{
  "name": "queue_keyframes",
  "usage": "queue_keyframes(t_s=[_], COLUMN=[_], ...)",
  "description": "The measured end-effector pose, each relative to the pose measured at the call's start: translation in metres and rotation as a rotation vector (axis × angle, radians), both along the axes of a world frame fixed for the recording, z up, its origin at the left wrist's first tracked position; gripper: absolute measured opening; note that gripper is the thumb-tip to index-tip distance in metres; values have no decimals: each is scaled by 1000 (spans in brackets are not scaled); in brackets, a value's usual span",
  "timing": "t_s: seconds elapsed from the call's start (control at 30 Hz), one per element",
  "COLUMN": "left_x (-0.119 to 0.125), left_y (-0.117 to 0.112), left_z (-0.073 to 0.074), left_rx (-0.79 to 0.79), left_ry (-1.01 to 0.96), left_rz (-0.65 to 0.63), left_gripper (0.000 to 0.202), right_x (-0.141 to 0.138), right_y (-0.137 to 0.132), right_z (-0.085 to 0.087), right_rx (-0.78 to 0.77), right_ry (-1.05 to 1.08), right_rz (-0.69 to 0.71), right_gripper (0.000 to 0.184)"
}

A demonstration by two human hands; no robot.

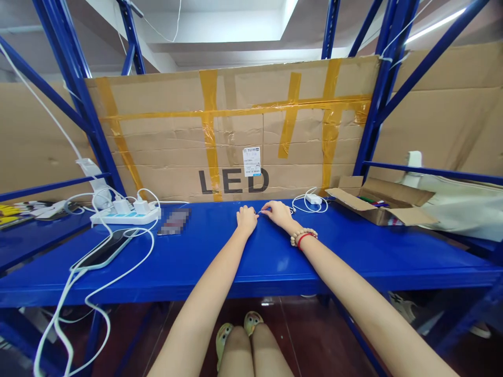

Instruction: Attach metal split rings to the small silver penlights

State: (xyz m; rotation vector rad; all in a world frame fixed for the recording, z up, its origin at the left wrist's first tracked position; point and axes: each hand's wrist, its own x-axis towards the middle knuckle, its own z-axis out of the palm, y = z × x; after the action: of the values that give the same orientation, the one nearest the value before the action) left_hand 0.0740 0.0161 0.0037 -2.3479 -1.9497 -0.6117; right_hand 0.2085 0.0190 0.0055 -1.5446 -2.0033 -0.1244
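Both my arms reach forward over a blue metal shelf [275, 262]. My left hand [246, 218] rests on the shelf with its fingers curled closed. My right hand [277, 212], with a bead bracelet and a red cord at the wrist, pinches the end of a thin white cable [304, 207] that runs to a small white charger [313, 199]. The two hands nearly touch around the cable's tip, which is too small to make out.
A white power strip [126, 214] with plugged chargers and a phone [104, 251] on a white cable lie at the left. A second device [174, 221] lies next to the strip. An open cardboard box [379, 204] sits at the right. A taped cardboard sheet marked LED [231, 136] stands behind.
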Motion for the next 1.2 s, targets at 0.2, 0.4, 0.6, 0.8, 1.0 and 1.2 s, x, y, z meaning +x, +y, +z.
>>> queue_keyframes(t_s=[0.2,0.4,0.6,0.8,1.0,1.2], left_x=[0,9,14,15,13,14], left_y=[-4,7,11,6,0,-4], left_z=[2,-6,-10,-9,-5,-2], left_rx=[-4,64,99,27,1,-17], left_ry=[-101,-224,-303,-260,-271,-347], left_rz=[-114,-267,-324,-249,-185,-111], left_gripper=[25,25,25,27,29,29], right_x=[-4,-12,-6,-11,-12,-8], right_y=[6,13,15,7,10,21], right_z=[-1,-3,-5,-2,-6,-12], right_rx=[-58,26,52,-184,-239,-119], right_ry=[626,810,730,810,745,614], right_rz=[70,136,63,46,114,108], right_gripper=[25,28,29,27,30,36])
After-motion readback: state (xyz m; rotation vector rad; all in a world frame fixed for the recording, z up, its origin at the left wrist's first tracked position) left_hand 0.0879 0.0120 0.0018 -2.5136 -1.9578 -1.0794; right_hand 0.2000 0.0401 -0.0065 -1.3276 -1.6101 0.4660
